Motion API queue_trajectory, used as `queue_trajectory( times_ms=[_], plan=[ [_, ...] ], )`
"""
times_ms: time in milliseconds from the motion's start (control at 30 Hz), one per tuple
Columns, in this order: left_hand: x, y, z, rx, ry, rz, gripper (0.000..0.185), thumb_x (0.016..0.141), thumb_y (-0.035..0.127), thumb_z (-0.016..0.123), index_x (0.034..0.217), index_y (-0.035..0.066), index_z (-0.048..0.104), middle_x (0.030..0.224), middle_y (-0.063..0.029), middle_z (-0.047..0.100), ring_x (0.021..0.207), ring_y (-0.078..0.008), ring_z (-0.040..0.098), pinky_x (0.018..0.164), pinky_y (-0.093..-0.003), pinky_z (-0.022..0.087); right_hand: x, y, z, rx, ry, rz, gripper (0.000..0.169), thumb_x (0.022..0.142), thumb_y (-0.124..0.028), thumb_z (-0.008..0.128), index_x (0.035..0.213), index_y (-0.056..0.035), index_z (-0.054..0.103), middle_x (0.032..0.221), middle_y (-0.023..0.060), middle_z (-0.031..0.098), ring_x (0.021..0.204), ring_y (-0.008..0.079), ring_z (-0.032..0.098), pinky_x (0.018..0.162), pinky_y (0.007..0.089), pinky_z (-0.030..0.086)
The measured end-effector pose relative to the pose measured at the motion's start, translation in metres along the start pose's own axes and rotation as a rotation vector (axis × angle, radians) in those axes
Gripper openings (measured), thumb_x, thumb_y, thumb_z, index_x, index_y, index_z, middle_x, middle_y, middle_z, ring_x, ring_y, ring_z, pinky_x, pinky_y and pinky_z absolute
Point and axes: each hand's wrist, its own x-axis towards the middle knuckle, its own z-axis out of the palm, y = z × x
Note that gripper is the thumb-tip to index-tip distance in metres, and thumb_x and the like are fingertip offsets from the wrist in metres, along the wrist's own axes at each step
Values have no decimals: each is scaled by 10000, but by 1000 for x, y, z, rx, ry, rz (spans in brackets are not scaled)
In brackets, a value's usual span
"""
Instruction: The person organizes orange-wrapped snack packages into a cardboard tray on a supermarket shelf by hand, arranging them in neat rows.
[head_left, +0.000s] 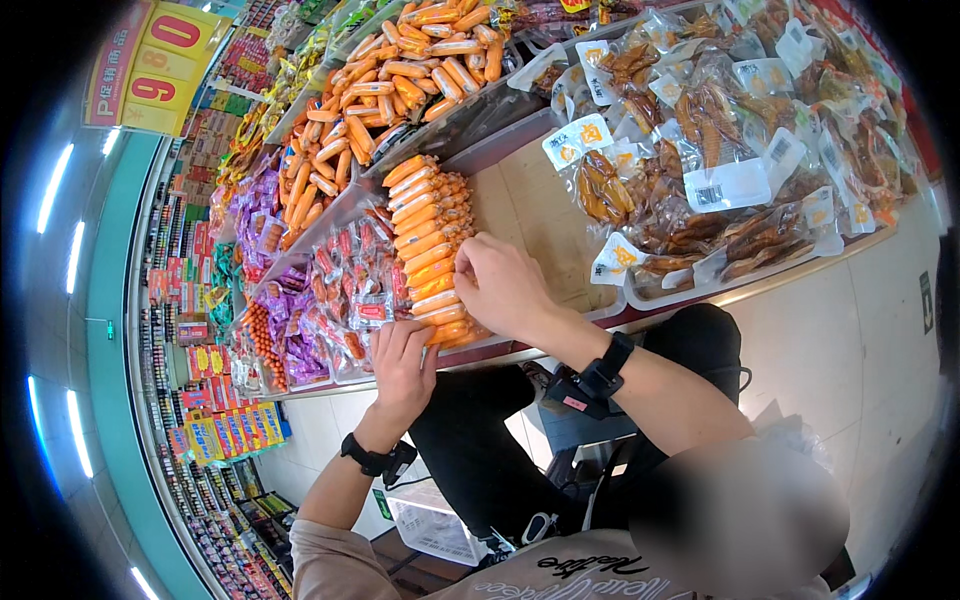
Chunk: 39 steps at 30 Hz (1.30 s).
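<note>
Wrapped orange sausages (427, 255) lie side by side in a neat stacked row, running from the display's near edge towards the back. My left hand (405, 364) rests at the near end of this row, its fingertips at the lowest sausages; whether it grips one is unclear. On the row's right side is my right hand (499, 285), fingers curled with thumb and index close together beside the sausages; its fingertips are partly hidden. Left of the row lie small red vacuum-packed snacks (341, 277). Both wrists wear black straps with small devices.
Bagged braised meat (705, 135) fills a clear tray at the right. Loose orange sausages (405, 75) are heaped behind a plastic divider. Purple-wrapped snacks (304, 337) lie at the left. A white basket (439, 525) stands on the floor below. Shelves of goods line the far left.
</note>
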Motion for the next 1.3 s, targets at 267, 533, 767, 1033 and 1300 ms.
queue_trajectory(
  times_ms=[267, 533, 767, 1033, 1300],
  plan=[
    [3, 4, -6, 19, -43, -18, 385, 725, -38, 749, 1077, 37, 613, 1057, -134, 605, 972, -319, 568, 829, -427, 403, -1, 0, -1, 9, -23, -8, 109, 864, -137, 652, 917, -46, 624, 947, 115, 661, 902, 336, 663, 763, 457, 523],
    [41, -25, -26, -10, 148, -72, 302, 819, -4, 691, 1100, 39, 590, 1060, -148, 603, 1005, -360, 556, 862, -453, 401, 1, 0, -3, 50, 3, 23, 104, 865, -121, 649, 922, -36, 632, 949, 129, 673, 897, 336, 671, 764, 453, 526],
    [141, -91, 7, 0, 234, -27, 263, 835, 26, 693, 1086, 40, 617, 1026, -141, 601, 998, -340, 552, 882, -443, 411, -1, -2, -1, 90, -17, 45, 102, 862, -110, 651, 917, -24, 635, 924, 154, 685, 856, 344, 681, 744, 447, 526],
    [161, -128, 38, 188, 140, -51, 276, 828, 94, 731, 1083, 46, 638, 1048, -115, 617, 1035, -342, 552, 938, -457, 418, -4, 3, 11, 35, -46, 69, 86, 869, -116, 640, 908, -45, 610, 933, 120, 658, 881, 335, 666, 739, 459, 511],
    [170, -120, 19, 201, 265, -40, 356, 825, 82, 720, 1163, 52, 613, 1136, -155, 579, 1119, -363, 516, 982, -478, 400, -6, 1, 11, 0, -44, 16, 90, 883, -130, 630, 920, -53, 601, 941, 113, 653, 875, 344, 662, 732, 468, 511]
  ],
)
